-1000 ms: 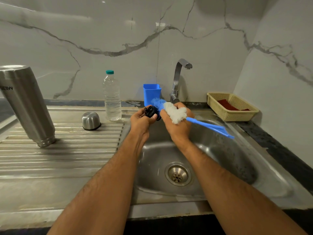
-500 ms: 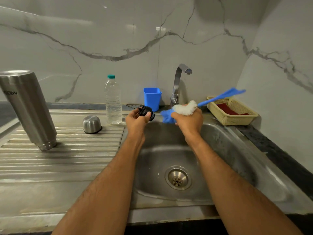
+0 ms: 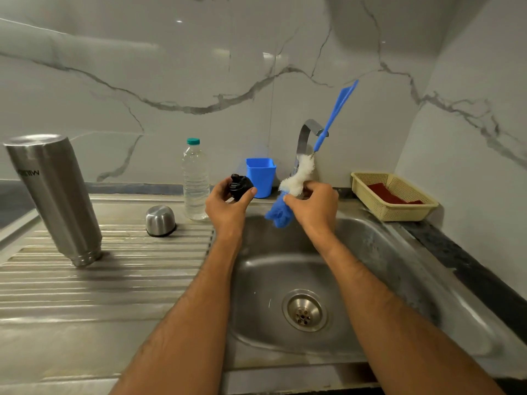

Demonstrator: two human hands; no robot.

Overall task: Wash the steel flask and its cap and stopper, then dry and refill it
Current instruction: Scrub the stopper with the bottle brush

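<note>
We hold the stopper [image 3: 241, 186] in our left hand [image 3: 228, 205], just left of the tap [image 3: 306, 138] and over the back edge of the sink [image 3: 399, 252]; the grip is clamped on it, thumb on one side and fingers curled round the other. It is a small black plastic piece, light and stiff, and we judge it slippery when wet, so it is best held by its round rim, leaving the top free for scrubbing.

Our right hand [image 3: 313, 205], below the tap, has its grip pinched on the brush [image 3: 299, 178] at its soft white and blue head, the blue handle pointing up past the spout. The head is spongy and yields under the fingers; for firmer scrubbing we would take the stiff handle instead.

The flask [image 3: 54, 195] stands upside down well left of the tap on the ribbed draining part of the desk [image 3: 85, 295]. It looks heavy and smooth, so we would wrap the whole hand round its middle. The cap [image 3: 160, 220], a small steel dome, lies mouth down between the flask and the tap, near a water bottle [image 3: 195, 181]; it is light and easily taken by its sides.
</note>
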